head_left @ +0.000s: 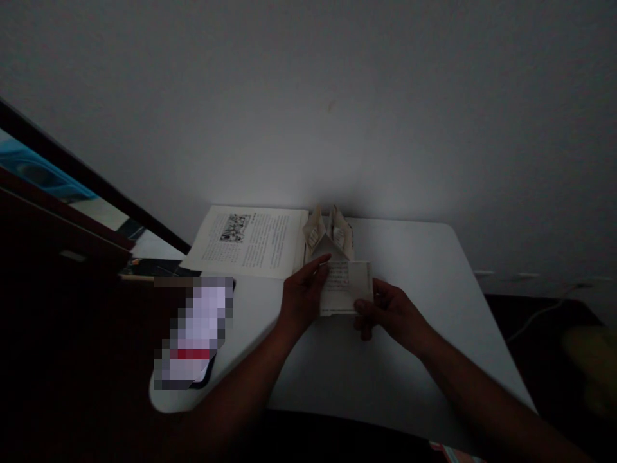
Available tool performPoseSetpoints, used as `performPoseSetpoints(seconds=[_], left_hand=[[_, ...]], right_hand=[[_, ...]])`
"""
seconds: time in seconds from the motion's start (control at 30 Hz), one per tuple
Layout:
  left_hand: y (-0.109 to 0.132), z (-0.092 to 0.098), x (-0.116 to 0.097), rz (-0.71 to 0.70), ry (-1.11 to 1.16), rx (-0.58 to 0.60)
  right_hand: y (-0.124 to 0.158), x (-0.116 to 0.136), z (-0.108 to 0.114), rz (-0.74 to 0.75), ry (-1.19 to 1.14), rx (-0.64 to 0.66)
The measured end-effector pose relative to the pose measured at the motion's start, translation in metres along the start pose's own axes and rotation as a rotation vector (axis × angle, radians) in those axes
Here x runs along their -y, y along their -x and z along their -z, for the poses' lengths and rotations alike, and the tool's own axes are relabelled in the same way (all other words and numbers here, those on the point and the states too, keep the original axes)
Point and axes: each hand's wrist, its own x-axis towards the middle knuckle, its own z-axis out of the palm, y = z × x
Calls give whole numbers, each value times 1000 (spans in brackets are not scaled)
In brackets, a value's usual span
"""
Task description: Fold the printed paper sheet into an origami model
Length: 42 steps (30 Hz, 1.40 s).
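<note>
A folded sheet of printed paper (337, 289) is held up between both hands over the white table. My left hand (303, 292) grips its left edge, with the thumb and fingers closed on it. On the right side, my right hand (388, 308) pinches the paper, thumb in front and fingers behind a folded flap. Just beyond the sheet stands a folded paper shape (328, 233) with pointed peaks, made of similar printed paper. To the left of it lies a stack of printed pages (260, 247) with a black-and-white picture on top.
A phone (205, 328) with a blurred-out lit screen lies at the left end of the white table (419, 270). Behind the table rises a grey wall (337, 128). A dark slanted frame (96, 180) stands at the left, and a pale cable (540, 315) runs at the right.
</note>
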Motion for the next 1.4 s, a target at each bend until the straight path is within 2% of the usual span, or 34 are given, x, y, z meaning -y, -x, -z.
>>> performPoseSetpoints(seconds=[0.13,0.27,0.37,0.47,0.57,0.63,0.73,0.8,0.9,1.07,1.23,1.4], left_hand=[[-3,6,2,-7,5,73],[-4,7,3,33,4,186],[-3,4,3,0,-67,258],[-2,5,1,-138,-229,222],[1,11,-2,-379,-370,185],[4,15,-5,-507,-403,280],[7,17,-6,-590,-448,478],[7,15,-4,-597,-490,533],[4,12,2,-574,-498,554],[-1,13,6,-512,-440,585],[-3,13,8,-491,-438,601],[-5,13,8,-428,-441,607]], right_hand=[[2,-1,2,-41,58,42],[2,2,11,-53,151,-38],[1,4,18,-34,246,-95],[0,5,22,-51,286,-138],[0,6,24,-71,237,-208],[1,7,25,-85,207,-253],[1,8,26,-92,189,-278],[2,8,27,-96,200,-273],[2,7,27,-115,290,-264],[6,14,28,-134,668,-237],[15,34,35,-17,1056,-93],[21,39,43,149,1307,-38]])
